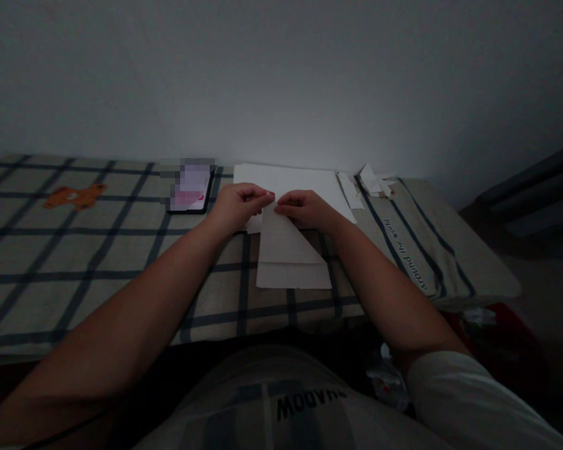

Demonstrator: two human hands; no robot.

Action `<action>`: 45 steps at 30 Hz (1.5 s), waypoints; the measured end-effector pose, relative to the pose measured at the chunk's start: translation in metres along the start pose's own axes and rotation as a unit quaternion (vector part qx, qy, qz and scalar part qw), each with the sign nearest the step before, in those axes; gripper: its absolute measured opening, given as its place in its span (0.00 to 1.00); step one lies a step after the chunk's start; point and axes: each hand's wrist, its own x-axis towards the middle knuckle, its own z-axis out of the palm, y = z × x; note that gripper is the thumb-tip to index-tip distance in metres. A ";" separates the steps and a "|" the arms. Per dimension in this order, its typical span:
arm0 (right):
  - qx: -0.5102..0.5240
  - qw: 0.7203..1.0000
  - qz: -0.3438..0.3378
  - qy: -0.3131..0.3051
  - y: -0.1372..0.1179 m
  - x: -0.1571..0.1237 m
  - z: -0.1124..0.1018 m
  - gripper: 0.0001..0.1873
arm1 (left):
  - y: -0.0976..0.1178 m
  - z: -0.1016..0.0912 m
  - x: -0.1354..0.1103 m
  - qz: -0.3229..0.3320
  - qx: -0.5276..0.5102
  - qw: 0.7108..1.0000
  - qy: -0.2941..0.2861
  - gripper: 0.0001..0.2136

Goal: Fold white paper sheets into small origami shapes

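A white sheet of paper (291, 250), partly folded to a point at its far end, lies on the checked cloth (98, 250) in front of me. My left hand (239, 203) pinches the paper's far tip from the left, fingers closed. My right hand (304, 209) pinches the same tip from the right, fingers closed. The two hands almost touch above the fold. Under and behind them lies a stack of flat white sheets (309, 181).
A phone (191, 187) with a lit screen lies left of the hands. Paper scraps (368, 181) sit at the back right near the wall. An orange bear figure (75, 197) is printed on the cloth at far left. The surface's edge drops off at right.
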 end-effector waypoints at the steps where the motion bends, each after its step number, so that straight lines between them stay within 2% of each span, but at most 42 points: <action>1: -0.007 1.000 0.000 0.000 -0.001 -0.001 0.000 0.13 | 0.000 0.000 0.000 -0.001 0.001 1.000 -0.003 0.13; 6: -0.030 0.999 -0.014 0.006 -0.005 -0.002 -0.001 0.12 | -0.002 0.001 0.001 -0.012 -0.003 1.000 -0.007 0.14; 14: -0.023 1.000 -0.015 0.000 -0.004 0.000 -0.003 0.12 | -0.007 -0.001 0.003 -0.030 0.050 0.996 -0.062 0.13; 26: -0.010 1.000 0.001 -0.009 -0.007 -0.003 -0.003 0.11 | -0.006 -0.001 0.001 -0.025 0.045 0.997 -0.057 0.13; 33: -0.018 1.000 -0.014 -0.011 -0.008 -0.003 -0.003 0.11 | -0.004 0.000 0.001 -0.021 0.059 0.997 -0.054 0.14; 39: -0.017 1.000 0.003 -0.017 -0.006 -0.004 -0.002 0.12 | -0.006 0.001 0.003 -0.015 0.022 0.997 -0.067 0.11; 45: -0.029 0.999 -0.015 -0.011 -0.003 -0.002 -0.001 0.13 | -0.007 0.001 0.002 -0.019 0.013 0.998 -0.058 0.10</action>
